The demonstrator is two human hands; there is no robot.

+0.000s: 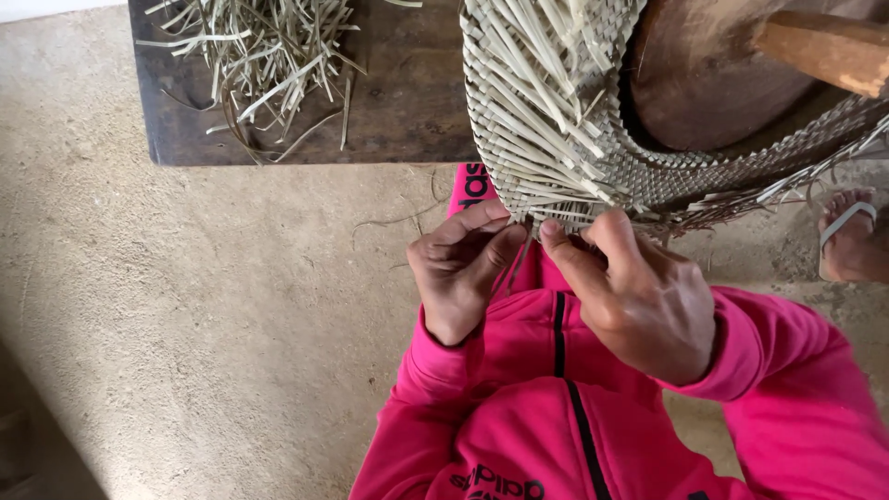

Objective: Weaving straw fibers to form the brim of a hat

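Nearest the camera, the left hand [460,268] is curling shut, thumb and fingers pinching what looks like a thin pale strand, though the view is poor there. The right hand [639,296] is closing on the loose strip ends at the near rim of the pale woven straw hat [556,111]. The hat's brim is looking largely plaited, with only its fringe left unwoven. It is lying just beyond both hands, over a round brown wooden block [704,74]. Farther off, cut straw strips [259,56] are resting on a dark wooden bench [398,102].

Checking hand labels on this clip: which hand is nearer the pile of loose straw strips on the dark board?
Left. The left hand is below and right of the loose strips; the right hand is farther right.
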